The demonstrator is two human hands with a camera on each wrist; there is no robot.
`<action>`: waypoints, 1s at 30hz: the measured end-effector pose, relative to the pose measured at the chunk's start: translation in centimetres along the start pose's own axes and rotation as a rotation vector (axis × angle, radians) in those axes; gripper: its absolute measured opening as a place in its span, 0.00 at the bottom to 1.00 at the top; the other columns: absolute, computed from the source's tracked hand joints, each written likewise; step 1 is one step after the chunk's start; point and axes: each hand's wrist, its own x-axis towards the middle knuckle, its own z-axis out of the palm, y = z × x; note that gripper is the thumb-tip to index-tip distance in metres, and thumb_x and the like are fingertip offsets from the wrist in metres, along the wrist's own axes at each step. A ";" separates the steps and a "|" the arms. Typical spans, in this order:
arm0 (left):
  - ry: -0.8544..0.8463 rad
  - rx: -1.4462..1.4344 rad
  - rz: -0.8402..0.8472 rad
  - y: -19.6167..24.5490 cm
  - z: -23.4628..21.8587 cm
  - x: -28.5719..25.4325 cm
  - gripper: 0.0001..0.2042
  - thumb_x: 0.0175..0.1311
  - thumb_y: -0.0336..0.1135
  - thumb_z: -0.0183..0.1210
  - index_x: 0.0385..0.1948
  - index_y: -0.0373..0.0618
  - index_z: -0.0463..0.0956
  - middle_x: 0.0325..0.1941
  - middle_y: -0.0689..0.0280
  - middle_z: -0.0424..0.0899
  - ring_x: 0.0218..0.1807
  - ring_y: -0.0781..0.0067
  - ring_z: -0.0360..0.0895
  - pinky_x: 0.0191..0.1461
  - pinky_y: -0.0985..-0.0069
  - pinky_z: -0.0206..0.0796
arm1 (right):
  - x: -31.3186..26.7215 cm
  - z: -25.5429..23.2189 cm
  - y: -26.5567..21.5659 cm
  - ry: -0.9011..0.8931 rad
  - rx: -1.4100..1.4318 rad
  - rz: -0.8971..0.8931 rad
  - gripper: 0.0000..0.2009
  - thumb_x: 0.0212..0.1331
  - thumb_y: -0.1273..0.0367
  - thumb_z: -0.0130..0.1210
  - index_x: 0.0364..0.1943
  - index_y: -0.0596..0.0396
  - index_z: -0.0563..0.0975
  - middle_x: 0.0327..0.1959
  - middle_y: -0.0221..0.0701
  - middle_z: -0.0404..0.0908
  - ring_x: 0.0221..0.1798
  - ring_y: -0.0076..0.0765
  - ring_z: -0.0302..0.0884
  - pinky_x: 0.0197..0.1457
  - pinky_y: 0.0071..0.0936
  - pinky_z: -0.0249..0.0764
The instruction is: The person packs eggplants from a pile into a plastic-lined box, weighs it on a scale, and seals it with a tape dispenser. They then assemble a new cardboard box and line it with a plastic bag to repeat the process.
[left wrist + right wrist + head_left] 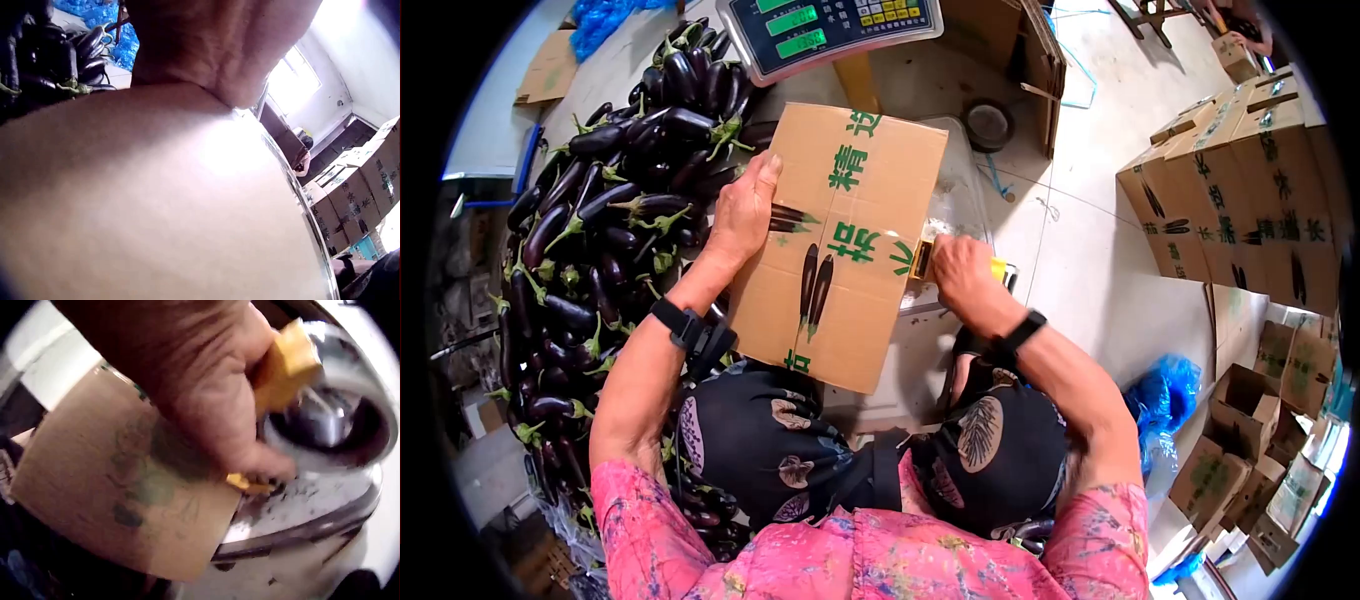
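Note:
A cardboard box (pixel 850 290) with green characters and printed eggplants is tilted above the person's lap in the head view. The left hand (pixel 745 210) lies along its left edge, thumb toward the top face; in the left wrist view the box surface (pixel 156 200) fills the foreground and the fingers are hidden. At the box's right edge, the right hand (pixel 963 272) grips a yellow tape dispenser (pixel 921 260). In the right wrist view the right hand (pixel 219 406) curls round the yellow dispenser (pixel 287 365), which carries a wide roll of clear tape (pixel 375 434).
Many eggplants (pixel 600 270) are heaped on the left. A scale display (pixel 830 30) stands at the top, above a metal platform (pixel 960 190). A dark tape roll (pixel 988 125) lies beyond it. Stacked boxes (pixel 1235 200), a blue plastic bag (pixel 1165 395) and open cartons (pixel 1240 420) are at the right.

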 end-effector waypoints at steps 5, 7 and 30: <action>-0.129 -0.226 0.066 0.5 0.1 0.3 0.29 0.76 0.55 0.42 0.66 0.40 0.64 0.61 0.48 0.76 0.67 0.51 0.70 0.69 0.66 0.59 | -0.3 0.1 2.8 -0.368 0.552 0.399 0.12 0.49 0.68 0.59 0.37 0.57 0.74 0.28 0.43 0.81 0.37 0.47 0.83 0.38 0.43 0.76; -0.269 -0.539 0.124 1.4 1.1 -0.2 0.32 0.76 0.53 0.42 0.72 0.38 0.53 0.72 0.50 0.62 0.75 0.57 0.58 0.75 0.71 0.49 | -2.9 -3.1 6.8 -0.516 0.678 0.618 0.23 0.42 0.59 0.69 0.37 0.61 0.74 0.33 0.48 0.84 0.40 0.57 0.83 0.42 0.45 0.77; -0.785 -0.958 -0.932 -14.0 8.0 -12.3 0.35 0.71 0.66 0.43 0.60 0.40 0.71 0.58 0.55 0.79 0.53 0.62 0.78 0.57 0.63 0.69 | 0.3 -11.7 10.9 -0.178 1.823 0.823 0.23 0.60 0.58 0.61 0.53 0.60 0.76 0.42 0.27 0.79 0.42 0.21 0.74 0.46 0.19 0.72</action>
